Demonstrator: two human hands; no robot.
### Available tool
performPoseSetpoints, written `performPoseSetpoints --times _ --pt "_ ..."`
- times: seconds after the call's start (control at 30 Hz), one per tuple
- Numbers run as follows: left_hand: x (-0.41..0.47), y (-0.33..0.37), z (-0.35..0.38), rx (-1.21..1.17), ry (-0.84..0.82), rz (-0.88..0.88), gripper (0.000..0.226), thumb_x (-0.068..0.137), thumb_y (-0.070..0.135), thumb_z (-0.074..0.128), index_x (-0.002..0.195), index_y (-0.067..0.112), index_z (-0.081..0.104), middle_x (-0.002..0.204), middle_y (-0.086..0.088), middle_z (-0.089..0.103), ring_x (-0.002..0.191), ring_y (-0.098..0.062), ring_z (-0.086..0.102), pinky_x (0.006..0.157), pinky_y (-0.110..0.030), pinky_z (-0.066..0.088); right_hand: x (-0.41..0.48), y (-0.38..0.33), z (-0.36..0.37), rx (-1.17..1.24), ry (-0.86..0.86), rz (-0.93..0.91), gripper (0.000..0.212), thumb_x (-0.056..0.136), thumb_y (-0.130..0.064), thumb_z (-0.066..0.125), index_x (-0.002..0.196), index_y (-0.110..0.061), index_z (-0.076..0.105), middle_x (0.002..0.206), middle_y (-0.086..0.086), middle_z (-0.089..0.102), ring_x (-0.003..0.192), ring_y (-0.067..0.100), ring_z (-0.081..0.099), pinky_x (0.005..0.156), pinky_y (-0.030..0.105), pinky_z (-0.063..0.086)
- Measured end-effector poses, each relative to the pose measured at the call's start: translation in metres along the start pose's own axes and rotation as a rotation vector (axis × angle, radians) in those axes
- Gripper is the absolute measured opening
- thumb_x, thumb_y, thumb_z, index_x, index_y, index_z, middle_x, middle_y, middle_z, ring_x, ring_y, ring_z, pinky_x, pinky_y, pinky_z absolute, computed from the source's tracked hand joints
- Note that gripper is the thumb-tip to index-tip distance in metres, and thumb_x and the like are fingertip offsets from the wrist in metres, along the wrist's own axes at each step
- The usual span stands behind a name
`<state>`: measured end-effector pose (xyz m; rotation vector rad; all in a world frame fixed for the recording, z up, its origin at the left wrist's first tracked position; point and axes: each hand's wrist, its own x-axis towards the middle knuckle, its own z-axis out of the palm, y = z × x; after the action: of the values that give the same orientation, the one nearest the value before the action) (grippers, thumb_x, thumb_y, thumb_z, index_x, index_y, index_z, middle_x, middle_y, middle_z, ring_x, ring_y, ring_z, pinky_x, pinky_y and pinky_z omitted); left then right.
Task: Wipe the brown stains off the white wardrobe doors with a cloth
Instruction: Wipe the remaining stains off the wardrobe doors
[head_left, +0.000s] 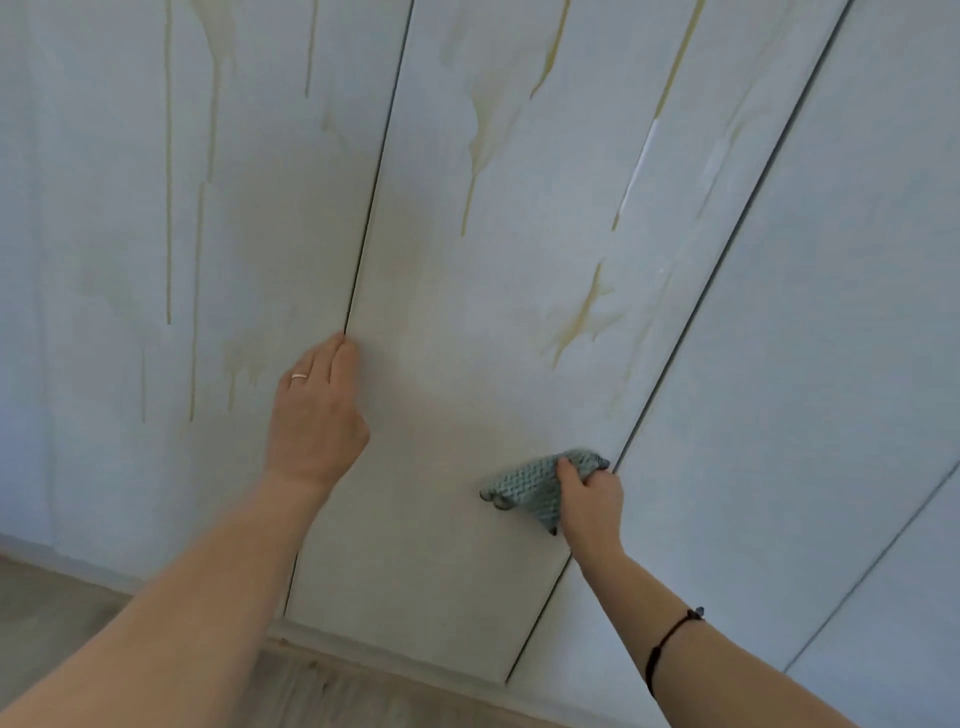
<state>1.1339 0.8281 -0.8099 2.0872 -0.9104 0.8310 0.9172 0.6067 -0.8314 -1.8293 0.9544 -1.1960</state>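
White wardrobe doors fill the head view. The middle door (447, 322) carries brown drip stains (582, 317) on its upper and right parts, and the left door (130, 260) has long brown runs (168, 208). My right hand (589, 499) grips a blue-green knitted cloth (530, 491) against the lower right of the middle door, near its right edge. With straight fingers my left hand (317, 410) lies flat on the seam between the left and middle doors.
More white doors (831, 364) stand to the right, divided by dark seams. A wood-look floor (78, 613) runs along the bottom of the wardrobe at the lower left.
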Motion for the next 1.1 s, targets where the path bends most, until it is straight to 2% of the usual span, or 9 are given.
performPoseSetpoints --times 0.07,0.17,0.33,0.53,0.67,0.77,0.87,0.97,1.1 --pt "0.015 0.014 -0.001 -0.010 0.070 0.024 0.069 0.071 -0.007 0.051 0.140 -0.004 0.048 0.148 -0.022 0.046 0.131 -0.039 0.049 0.104 -0.048 0.043 0.010 -0.026 0.009 0.025 0.135 -0.106 0.053 0.097 -0.029 0.061 0.049 -0.020 0.040 0.038 -0.012 0.042 0.035 0.003 0.042 0.039 0.025 0.033" --pt "0.037 0.033 0.013 -0.066 0.158 0.078 0.069 0.074 -0.001 0.049 0.143 0.000 0.045 0.155 -0.018 0.038 0.134 -0.037 0.045 0.108 -0.046 0.040 0.027 -0.073 0.031 0.144 0.272 -0.270 0.052 0.095 -0.042 0.054 0.050 -0.026 0.033 0.039 -0.014 0.038 0.038 0.004 0.035 0.039 0.024 0.028" --pt "0.055 0.072 0.017 -0.234 0.335 0.135 0.063 0.074 0.000 0.047 0.137 0.000 0.052 0.151 -0.016 0.043 0.138 -0.033 0.043 0.111 -0.044 0.038 0.010 -0.089 0.059 0.220 0.135 -0.368 0.042 0.092 -0.042 0.058 0.055 -0.027 0.046 0.046 -0.013 0.043 0.044 0.005 0.043 0.043 0.028 0.033" --pt "0.053 0.093 0.023 -0.345 0.415 0.410 0.034 0.088 -0.007 0.049 0.114 -0.002 0.070 0.133 -0.015 0.061 0.126 -0.031 0.057 0.104 -0.042 0.046 0.011 -0.092 0.049 0.197 0.071 -0.318 0.034 0.090 -0.035 0.071 0.062 -0.020 0.059 0.049 -0.009 0.054 0.046 0.005 0.052 0.043 0.021 0.041" --pt "0.070 0.096 0.015 -0.422 0.293 0.581 0.011 0.088 0.004 0.063 0.090 0.004 0.074 0.092 -0.008 0.068 0.079 -0.028 0.061 0.071 -0.041 0.051 0.017 -0.096 0.015 0.020 0.112 -0.235 0.029 0.084 -0.042 0.074 0.059 -0.034 0.062 0.050 -0.015 0.059 0.046 -0.001 0.056 0.042 0.012 0.039" --pt "0.092 0.087 0.005 -0.388 0.175 0.707 0.011 0.089 0.010 0.064 0.082 0.007 0.072 0.076 -0.006 0.063 0.064 -0.029 0.057 0.055 -0.044 0.047 0.025 -0.096 -0.025 -0.126 0.280 -0.119 0.036 0.087 -0.045 0.071 0.055 -0.033 0.057 0.048 -0.016 0.056 0.045 0.000 0.055 0.041 0.009 0.034" --pt "0.116 0.076 -0.001 -0.369 0.080 0.728 0.028 0.094 0.020 0.059 0.068 0.010 0.064 0.065 -0.004 0.057 0.056 -0.029 0.054 0.047 -0.041 0.043 0.026 -0.093 -0.049 -0.153 0.407 0.039 0.025 0.086 -0.051 0.067 0.086 -0.028 0.061 0.073 -0.016 0.067 0.070 -0.004 0.063 0.056 0.021 0.045" --pt "0.129 0.071 -0.001 -0.336 0.061 0.705 0.035 0.095 0.023 0.057 0.061 0.013 0.056 0.059 -0.002 0.053 0.050 -0.028 0.051 0.044 -0.037 0.038 0.024 -0.093 -0.032 -0.134 0.520 0.108 0.017 0.094 -0.039 0.064 0.100 -0.028 0.053 0.089 -0.022 0.060 0.082 -0.019 0.056 0.068 0.013 0.041" --pt "0.141 0.063 0.003 -0.421 0.059 0.740 0.038 0.093 0.022 0.055 0.056 0.015 0.049 0.053 -0.002 0.046 0.043 -0.027 0.043 0.042 -0.032 0.034 0.007 -0.108 0.041 -0.228 0.473 0.116 0.017 0.101 -0.040 0.048 0.107 -0.024 0.053 0.088 -0.018 0.056 0.078 0.001 0.057 0.065 0.004 0.040"
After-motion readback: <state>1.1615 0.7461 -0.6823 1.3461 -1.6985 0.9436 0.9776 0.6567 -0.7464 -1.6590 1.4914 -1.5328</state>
